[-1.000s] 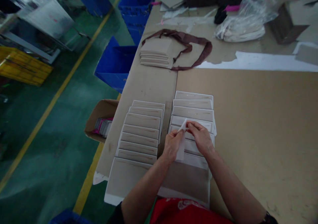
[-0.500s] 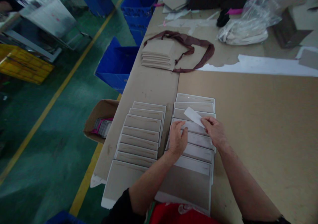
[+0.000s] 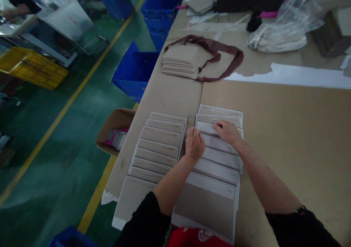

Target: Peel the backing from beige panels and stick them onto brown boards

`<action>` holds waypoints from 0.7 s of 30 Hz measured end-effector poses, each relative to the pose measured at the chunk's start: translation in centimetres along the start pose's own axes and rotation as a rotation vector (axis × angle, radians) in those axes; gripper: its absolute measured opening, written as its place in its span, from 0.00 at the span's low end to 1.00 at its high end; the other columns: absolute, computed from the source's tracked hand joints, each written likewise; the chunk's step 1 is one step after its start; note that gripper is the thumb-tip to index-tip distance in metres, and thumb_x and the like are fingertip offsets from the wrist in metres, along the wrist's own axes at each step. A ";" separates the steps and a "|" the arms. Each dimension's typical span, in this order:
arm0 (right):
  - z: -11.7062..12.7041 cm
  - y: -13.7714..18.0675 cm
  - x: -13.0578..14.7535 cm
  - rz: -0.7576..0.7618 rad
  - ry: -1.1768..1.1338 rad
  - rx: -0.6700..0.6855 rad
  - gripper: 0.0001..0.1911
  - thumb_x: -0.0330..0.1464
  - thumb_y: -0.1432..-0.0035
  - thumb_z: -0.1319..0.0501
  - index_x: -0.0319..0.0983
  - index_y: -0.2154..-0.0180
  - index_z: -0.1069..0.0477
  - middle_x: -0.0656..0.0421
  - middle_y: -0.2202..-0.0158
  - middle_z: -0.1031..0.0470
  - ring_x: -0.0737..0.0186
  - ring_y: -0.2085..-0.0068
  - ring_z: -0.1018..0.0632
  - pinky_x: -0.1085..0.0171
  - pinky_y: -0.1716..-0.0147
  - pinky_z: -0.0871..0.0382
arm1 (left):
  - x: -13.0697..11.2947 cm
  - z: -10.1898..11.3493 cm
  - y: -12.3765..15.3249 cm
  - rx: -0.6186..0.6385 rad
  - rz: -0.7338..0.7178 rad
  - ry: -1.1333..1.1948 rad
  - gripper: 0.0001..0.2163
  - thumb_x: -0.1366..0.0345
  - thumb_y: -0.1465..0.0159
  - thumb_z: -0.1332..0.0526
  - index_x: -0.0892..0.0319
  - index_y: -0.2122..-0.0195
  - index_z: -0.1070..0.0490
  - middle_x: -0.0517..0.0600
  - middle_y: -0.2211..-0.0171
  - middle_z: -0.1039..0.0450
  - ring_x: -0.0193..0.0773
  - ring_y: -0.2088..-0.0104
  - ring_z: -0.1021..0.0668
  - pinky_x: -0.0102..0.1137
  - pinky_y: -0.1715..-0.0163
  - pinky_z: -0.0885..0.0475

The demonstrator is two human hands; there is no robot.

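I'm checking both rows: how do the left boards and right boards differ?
Several right boards bear white strips; the left boards show brown streaks without strips. The left boards lie nearer the table's left edge than the right boards. Both sets overlap and have white edging.

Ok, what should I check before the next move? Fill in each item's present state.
1. White strip at the right hand lies on the right row: ok.
2. That strip pressed flat throughout: cannot tell, the hand covers part.
3. Nearer right-row panels each carry a strip: ok.
4. Two farthest right-row panels carry strips: not ok, none visible.
5. Left row carries strips: not ok, none visible.
6. Left hand free: cannot tell, fingers curled.
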State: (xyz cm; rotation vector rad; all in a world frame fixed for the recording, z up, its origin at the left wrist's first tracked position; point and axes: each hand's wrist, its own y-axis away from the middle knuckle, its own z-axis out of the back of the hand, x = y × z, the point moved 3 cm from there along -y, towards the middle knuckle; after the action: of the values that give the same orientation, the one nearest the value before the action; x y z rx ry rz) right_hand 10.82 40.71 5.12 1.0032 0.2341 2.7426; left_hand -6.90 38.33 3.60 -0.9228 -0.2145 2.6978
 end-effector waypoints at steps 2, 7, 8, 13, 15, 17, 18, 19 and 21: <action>-0.1 -0.2 -0.2 -0.010 0.034 0.016 0.11 0.37 0.42 0.43 0.41 0.69 0.24 0.57 0.70 0.21 0.57 0.66 0.24 0.63 0.68 0.39 | 0.1 -0.1 0.1 -0.029 -0.004 0.016 0.11 0.80 0.43 0.46 0.56 0.65 0.38 0.55 0.59 0.36 0.44 0.52 0.31 0.38 0.50 0.32; -0.2 -0.2 -0.4 -0.013 0.098 0.029 0.11 0.37 0.42 0.42 0.42 0.68 0.23 0.56 0.70 0.21 0.57 0.66 0.24 0.63 0.69 0.40 | 0.4 -0.4 0.2 -0.060 0.024 0.041 0.13 0.81 0.43 0.47 0.57 0.61 0.38 0.56 0.57 0.37 0.45 0.51 0.31 0.40 0.49 0.32; -0.2 -0.2 -0.4 -0.010 0.107 0.024 0.11 0.38 0.42 0.42 0.42 0.68 0.22 0.56 0.69 0.21 0.57 0.66 0.24 0.63 0.68 0.39 | 0.4 -0.4 0.2 -0.058 0.022 0.034 0.13 0.81 0.43 0.47 0.58 0.60 0.38 0.57 0.56 0.37 0.45 0.50 0.31 0.40 0.48 0.32; -0.4 -0.3 -0.3 -0.020 0.146 0.016 0.11 0.37 0.41 0.43 0.42 0.69 0.23 0.56 0.69 0.20 0.56 0.66 0.24 0.63 0.68 0.39 | 0.3 -0.6 0.3 0.009 -0.013 -0.045 0.18 0.78 0.41 0.47 0.60 0.49 0.36 0.59 0.52 0.37 0.47 0.46 0.33 0.40 0.45 0.34; -0.4 -0.3 -0.3 -0.015 0.153 0.013 0.11 0.37 0.41 0.43 0.43 0.69 0.22 0.56 0.68 0.20 0.56 0.66 0.24 0.63 0.68 0.39 | 0.3 -0.7 0.2 0.053 -0.035 -0.094 0.22 0.76 0.40 0.46 0.61 0.44 0.37 0.59 0.52 0.37 0.48 0.47 0.33 0.41 0.45 0.34; -0.4 -0.4 -0.3 -0.014 0.159 0.010 0.12 0.37 0.41 0.43 0.43 0.69 0.22 0.56 0.68 0.20 0.56 0.66 0.24 0.63 0.68 0.39 | 0.3 -0.9 0.1 0.093 -0.054 -0.139 0.24 0.75 0.40 0.46 0.62 0.41 0.38 0.60 0.51 0.37 0.49 0.49 0.32 0.42 0.46 0.34; -0.4 -0.4 -0.3 -0.017 0.162 0.010 0.12 0.37 0.41 0.43 0.43 0.69 0.22 0.56 0.68 0.20 0.56 0.65 0.23 0.63 0.68 0.39 | 0.3 -1.0 0.1 0.108 -0.060 -0.160 0.24 0.74 0.40 0.46 0.63 0.41 0.38 0.60 0.52 0.37 0.49 0.50 0.32 0.42 0.47 0.34; -0.4 -0.4 -0.3 -0.020 0.163 0.012 0.12 0.37 0.40 0.43 0.43 0.68 0.22 0.56 0.68 0.20 0.56 0.65 0.23 0.62 0.68 0.39 | 0.3 -1.1 0.0 0.121 -0.065 -0.181 0.23 0.74 0.40 0.45 0.64 0.41 0.37 0.60 0.52 0.37 0.50 0.52 0.32 0.42 0.48 0.34; -0.4 -0.3 -0.3 -0.026 0.159 0.017 0.12 0.37 0.40 0.44 0.43 0.68 0.22 0.56 0.68 0.20 0.55 0.65 0.23 0.62 0.68 0.39 | 0.2 -1.1 -0.2 0.138 -0.075 -0.218 0.22 0.73 0.39 0.45 0.66 0.42 0.36 0.61 0.53 0.36 0.50 0.53 0.32 0.42 0.49 0.33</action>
State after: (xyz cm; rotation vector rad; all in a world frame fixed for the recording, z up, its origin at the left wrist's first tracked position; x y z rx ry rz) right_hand 10.82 40.94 4.56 0.7799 0.2932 2.8036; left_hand -6.33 38.60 2.62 -0.5699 -0.1033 2.7016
